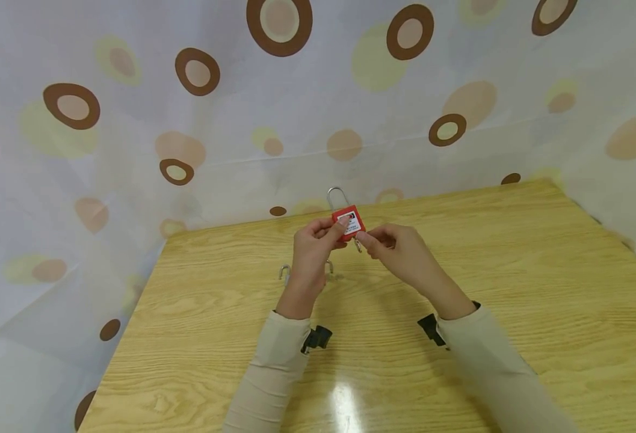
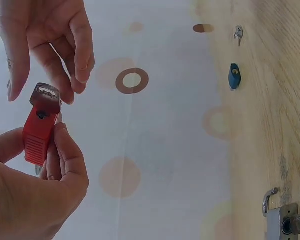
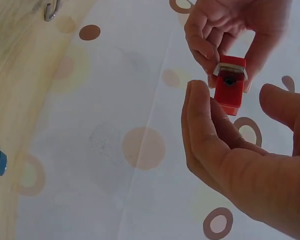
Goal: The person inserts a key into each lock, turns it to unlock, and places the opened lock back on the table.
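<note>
My left hand (image 1: 309, 255) holds a red padlock (image 1: 357, 224) with a white label, gripping its body between thumb and fingers above the table. A long, thin metal shackle (image 1: 337, 189) rises from its far end. From the padlock's near end a silver key (image 2: 46, 100) sticks out of the keyhole. Close by this key is my right hand (image 1: 404, 249). In the right wrist view, the right hand (image 3: 240, 165) has its thumb spread apart from the fingers, with nothing pinched between them. Its fingertips are beside the padlock's lower end.
On the wooden table (image 1: 198, 337) lie a grey padlock (image 2: 282, 222), a blue padlock (image 2: 234, 76) and a small silver key (image 2: 238, 35). The left hand and wrist partly hide this area in the head view. A patterned sheet (image 1: 231, 120) hangs behind the table.
</note>
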The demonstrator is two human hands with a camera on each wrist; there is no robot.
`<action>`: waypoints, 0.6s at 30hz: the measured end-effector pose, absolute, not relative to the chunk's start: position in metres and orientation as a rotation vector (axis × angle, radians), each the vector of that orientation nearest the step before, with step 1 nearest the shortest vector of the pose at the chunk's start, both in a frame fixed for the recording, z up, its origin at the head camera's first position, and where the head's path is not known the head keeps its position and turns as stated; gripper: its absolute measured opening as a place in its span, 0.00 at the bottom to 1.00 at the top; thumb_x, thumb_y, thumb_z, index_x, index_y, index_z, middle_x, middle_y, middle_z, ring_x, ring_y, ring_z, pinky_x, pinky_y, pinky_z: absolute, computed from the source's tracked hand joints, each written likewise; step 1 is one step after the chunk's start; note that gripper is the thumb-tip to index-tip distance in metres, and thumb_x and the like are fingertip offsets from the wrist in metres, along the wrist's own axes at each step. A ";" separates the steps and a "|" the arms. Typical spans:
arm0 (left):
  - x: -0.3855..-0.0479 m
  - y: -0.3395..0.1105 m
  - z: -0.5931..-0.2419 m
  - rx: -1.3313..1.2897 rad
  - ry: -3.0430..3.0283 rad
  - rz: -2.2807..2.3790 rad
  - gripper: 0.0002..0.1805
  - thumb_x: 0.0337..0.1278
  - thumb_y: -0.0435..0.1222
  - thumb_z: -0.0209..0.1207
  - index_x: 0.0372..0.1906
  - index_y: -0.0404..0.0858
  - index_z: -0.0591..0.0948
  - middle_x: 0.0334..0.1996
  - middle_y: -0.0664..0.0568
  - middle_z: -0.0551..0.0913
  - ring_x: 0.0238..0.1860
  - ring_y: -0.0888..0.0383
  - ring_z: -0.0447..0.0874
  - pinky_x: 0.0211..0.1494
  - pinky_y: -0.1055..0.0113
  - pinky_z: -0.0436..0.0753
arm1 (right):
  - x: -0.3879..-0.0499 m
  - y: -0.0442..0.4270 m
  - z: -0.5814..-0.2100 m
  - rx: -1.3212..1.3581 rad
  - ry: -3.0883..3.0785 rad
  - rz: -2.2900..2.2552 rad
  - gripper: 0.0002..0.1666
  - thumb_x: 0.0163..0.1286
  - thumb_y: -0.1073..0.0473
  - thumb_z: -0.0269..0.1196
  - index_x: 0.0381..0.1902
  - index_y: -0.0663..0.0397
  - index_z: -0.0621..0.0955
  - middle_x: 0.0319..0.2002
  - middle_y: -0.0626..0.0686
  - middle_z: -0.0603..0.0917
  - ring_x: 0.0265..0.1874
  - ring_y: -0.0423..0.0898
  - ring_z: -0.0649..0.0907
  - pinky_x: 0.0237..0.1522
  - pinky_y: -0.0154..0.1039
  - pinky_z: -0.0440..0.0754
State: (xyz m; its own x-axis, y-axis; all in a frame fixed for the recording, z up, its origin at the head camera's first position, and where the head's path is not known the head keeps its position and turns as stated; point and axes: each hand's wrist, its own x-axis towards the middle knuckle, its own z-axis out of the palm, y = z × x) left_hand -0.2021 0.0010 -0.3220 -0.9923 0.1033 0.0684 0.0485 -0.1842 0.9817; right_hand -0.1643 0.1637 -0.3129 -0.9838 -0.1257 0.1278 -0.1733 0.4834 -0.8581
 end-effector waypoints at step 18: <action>-0.196 0.005 -0.329 0.217 2.116 2.228 0.17 0.59 0.41 0.65 0.47 0.33 0.83 0.38 0.51 0.81 0.38 0.59 0.75 0.44 0.68 0.77 | -0.179 0.173 -0.316 0.194 -2.518 2.038 0.26 0.70 0.53 0.61 0.57 0.67 0.75 0.52 0.62 0.80 0.52 0.57 0.80 0.59 0.50 0.74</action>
State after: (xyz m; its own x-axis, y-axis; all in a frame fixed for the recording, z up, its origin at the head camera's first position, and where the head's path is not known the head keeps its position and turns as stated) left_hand -0.1958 0.0055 -0.3294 -0.9882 0.1409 0.0594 0.0521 -0.0555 0.9971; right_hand -0.1786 0.1734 -0.3159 -0.9875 -0.1574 -0.0053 -0.0276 0.2064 -0.9781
